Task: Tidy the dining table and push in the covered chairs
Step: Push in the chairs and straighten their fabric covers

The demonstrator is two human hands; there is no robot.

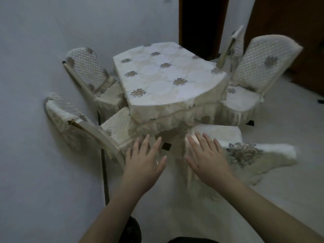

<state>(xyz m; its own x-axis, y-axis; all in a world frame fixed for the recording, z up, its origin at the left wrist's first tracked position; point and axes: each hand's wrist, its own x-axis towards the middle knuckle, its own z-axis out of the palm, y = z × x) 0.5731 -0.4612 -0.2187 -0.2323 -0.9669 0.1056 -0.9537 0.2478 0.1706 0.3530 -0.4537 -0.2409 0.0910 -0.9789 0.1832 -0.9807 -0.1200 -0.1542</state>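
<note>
A dining table (163, 76) under a cream cloth with gold flower motifs stands in the middle, its top bare. Covered chairs ring it: one at the near left (87, 127), one at the far left (89, 71), one at the right (257, 71), and a nearest chair (245, 155) whose covered back lies low at the front right. A further chair back (235, 42) shows edge-on behind the table. My left hand (145, 163) hovers open, fingers spread, in front of the table skirt. My right hand (206, 160) is open too, beside the nearest chair's cover.
A pale wall (35, 67) runs close along the left, right behind the left chairs. A dark doorway (201, 23) and a brown wooden door (289, 32) stand behind the table. Pale floor (289, 181) spreads at the right. A thin dark cable (104, 169) hangs down the wall.
</note>
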